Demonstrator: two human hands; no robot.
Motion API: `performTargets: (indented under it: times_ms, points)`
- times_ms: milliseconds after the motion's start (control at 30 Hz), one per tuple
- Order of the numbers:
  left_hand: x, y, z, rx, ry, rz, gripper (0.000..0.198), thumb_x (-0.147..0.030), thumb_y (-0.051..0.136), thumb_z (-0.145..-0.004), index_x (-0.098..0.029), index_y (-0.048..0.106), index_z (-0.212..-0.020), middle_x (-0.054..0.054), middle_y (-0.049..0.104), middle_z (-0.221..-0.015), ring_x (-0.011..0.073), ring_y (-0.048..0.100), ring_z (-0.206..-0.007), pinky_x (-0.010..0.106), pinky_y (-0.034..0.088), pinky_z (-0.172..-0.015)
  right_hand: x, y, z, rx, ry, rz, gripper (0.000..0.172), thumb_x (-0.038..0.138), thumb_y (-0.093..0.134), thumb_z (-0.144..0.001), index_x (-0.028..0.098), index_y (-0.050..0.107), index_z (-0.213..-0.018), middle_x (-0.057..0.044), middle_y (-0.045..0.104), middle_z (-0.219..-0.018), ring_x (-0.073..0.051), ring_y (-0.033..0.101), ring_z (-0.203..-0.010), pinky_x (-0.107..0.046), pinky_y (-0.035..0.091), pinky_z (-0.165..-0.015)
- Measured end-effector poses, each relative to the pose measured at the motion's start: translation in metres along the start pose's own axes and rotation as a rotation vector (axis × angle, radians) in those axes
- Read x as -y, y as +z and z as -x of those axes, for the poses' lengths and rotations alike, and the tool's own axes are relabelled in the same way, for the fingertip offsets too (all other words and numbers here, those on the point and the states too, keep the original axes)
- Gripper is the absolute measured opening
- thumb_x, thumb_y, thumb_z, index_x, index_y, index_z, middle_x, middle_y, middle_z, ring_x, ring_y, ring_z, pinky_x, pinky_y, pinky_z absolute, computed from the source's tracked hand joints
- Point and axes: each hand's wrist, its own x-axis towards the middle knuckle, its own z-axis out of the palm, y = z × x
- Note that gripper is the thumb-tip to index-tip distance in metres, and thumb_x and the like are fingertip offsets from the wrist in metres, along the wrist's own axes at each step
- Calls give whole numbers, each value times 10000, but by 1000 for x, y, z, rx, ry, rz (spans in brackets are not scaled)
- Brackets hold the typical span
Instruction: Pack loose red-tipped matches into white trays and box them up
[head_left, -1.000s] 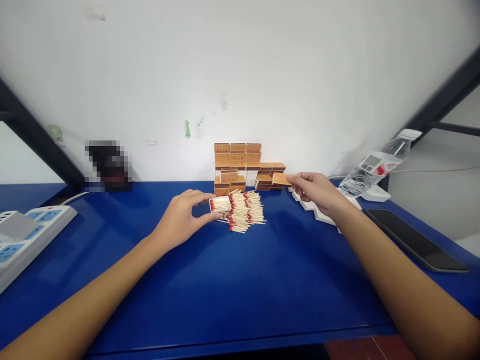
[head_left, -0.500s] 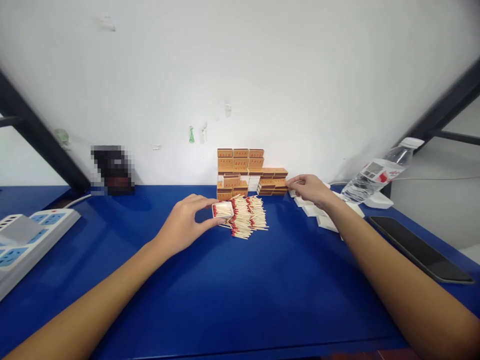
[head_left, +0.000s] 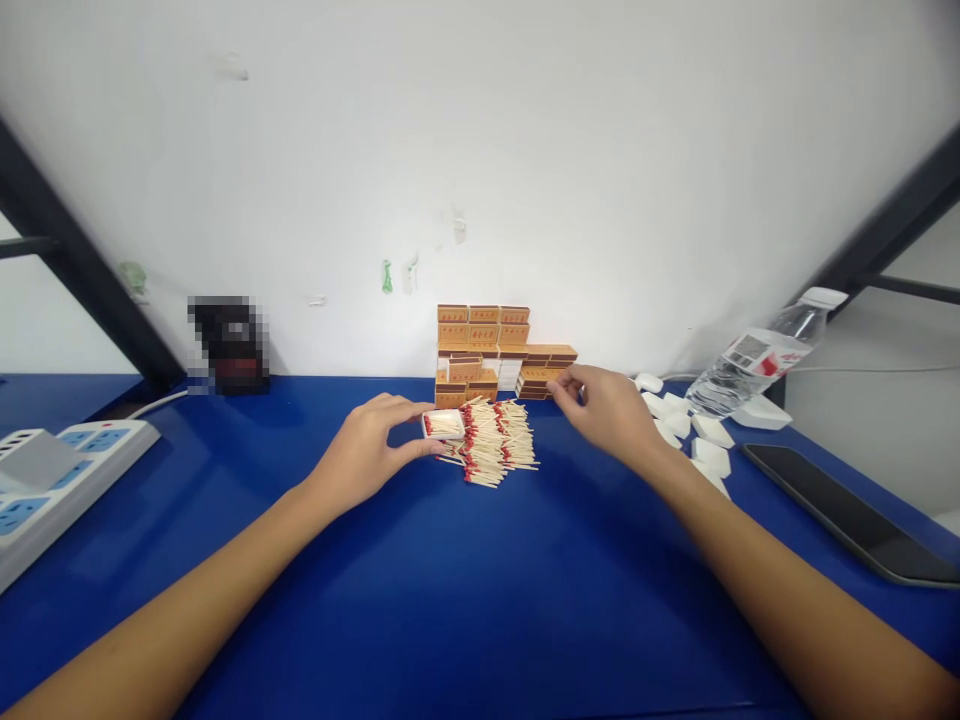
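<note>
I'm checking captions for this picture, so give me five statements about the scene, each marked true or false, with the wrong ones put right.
1. The left hand holds a small white tray with matches in it. True.
2. The loose matches on the table have green heads. False: their heads are red.
3. The right hand is at the right-hand end of the stacked matchboxes. True.
4. The phone lies beside the left forearm. False: the phone lies to the right of the right forearm.
5. The bottle's cap is red. False: the cap is white.
</note>
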Motion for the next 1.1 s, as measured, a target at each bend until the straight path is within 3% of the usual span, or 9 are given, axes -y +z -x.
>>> performTargets:
  times_ms: [133, 367, 600, 900, 1100]
  points:
    - [13, 0, -1, -41, -49, -53, 439, -478, 758, -931, -231, 718, -1292, 73, 769, -1152, 255, 689, -1047, 434, 553, -932, 8, 7, 7, -1, -120, 12, 247, 345, 541, -984, 224, 575, -772, -41, 691, -746, -205, 601, -680, -314, 342, -629]
    - [23, 3, -1, -38, -166, 44, 397, -376, 770, -906, -246, 738, -1279, 27, 763, -1007, 198, 692, -890, 338, 564, -807, -1, 13, 9, 46, -148, 49, 241, 318, 560, -975, 216, 595, -759, -33, 667, -718, -189, 571, -654, -306, 335, -617]
    - [30, 11, -2, 20, -295, 172, 403, -402, 757, -865, -253, 754, -1240, 18, 796, -1073, 204, 713, -923, 358, 559, -858, 5, 13, 13, 75, -157, 22, 249, 315, 574, -970, 216, 592, -742, -26, 677, -721, -177, 557, -631, -308, 335, -621]
    - [37, 6, -5, 163, -288, 217, 350, -423, 755, -867, -271, 753, -1182, 13, 794, -1138, 221, 707, -1018, 377, 525, -906, 6, 13, 13, 119, -142, 12, 225, 314, 567, -960, 210, 632, -770, -34, 696, -739, -181, 576, -643, -309, 340, -622]
    - [34, -1, -6, 199, -228, 173, 346, -419, 769, -866, -264, 761, -1176, 22, 791, -1168, 222, 703, -986, 372, 548, -889, 7, 12, 13, 120, -133, 10, 217, 315, 577, -957, 211, 639, -778, -35, 700, -735, -186, 585, -652, -307, 337, -622]
